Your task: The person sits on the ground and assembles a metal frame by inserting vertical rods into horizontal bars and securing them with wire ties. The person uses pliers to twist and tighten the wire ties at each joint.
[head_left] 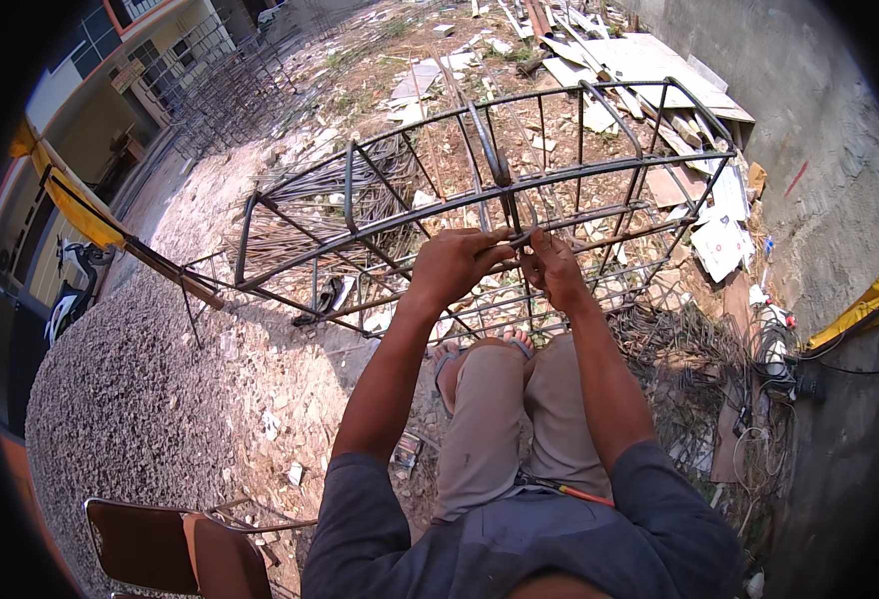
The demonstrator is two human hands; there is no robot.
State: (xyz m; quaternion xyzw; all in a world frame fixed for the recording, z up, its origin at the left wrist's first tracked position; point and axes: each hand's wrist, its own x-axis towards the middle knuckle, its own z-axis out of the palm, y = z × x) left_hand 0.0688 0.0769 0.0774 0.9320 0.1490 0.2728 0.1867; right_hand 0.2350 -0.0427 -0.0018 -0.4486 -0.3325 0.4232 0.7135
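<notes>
In front of me a long steel rebar cage [360, 232] is held off the ground, its long bars joined by bent stirrups. My left hand [459, 264] reaches to its near middle, fingers closed on a dark bar end. Close beside it, my right hand [555, 272] pinches the same spot with thumb and fingers. Any thin tie wire between the fingertips is too small to make out. Across my lap lies a pair of pincers [581, 493] with red-orange handles, touched by neither hand.
Loose rebar rods [295, 250] lie on the ground beyond the cage. A gravel heap [125, 419] rises at left, near a brown folding chair [145, 544]. A concrete wall [819, 200] runs along the right, with scrap boards [649, 75] and tangled wire [684, 344] by it.
</notes>
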